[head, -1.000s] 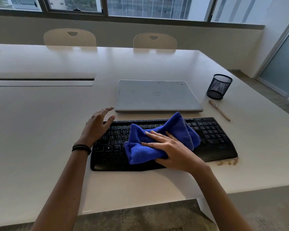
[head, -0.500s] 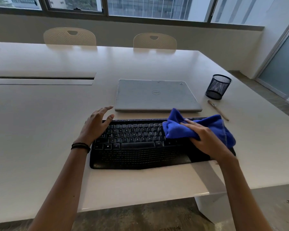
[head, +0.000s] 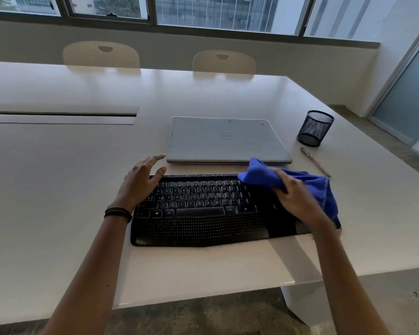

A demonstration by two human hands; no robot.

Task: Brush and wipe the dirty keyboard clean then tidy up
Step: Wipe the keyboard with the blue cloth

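A black keyboard (head: 198,211) with a dotted wrist rest lies near the front edge of the white table (head: 58,189). My right hand (head: 298,199) grips a bunched blue cloth (head: 319,189) over the keyboard's right end, which the cloth hides. My left hand (head: 140,182) rests with spread fingers on the keyboard's top left corner, steadying it. A thin brush (head: 315,162) lies on the table just beyond the cloth, to the right.
A closed silver laptop (head: 225,139) lies right behind the keyboard. A black mesh pen cup (head: 315,128) stands at the back right near the table's edge. Two chairs (head: 101,54) face the far side. A cable slot (head: 61,114) runs along the left.
My right hand has swept the blue cloth from the keyboard's middle to its right end. The left hand has stayed on the top left corner.
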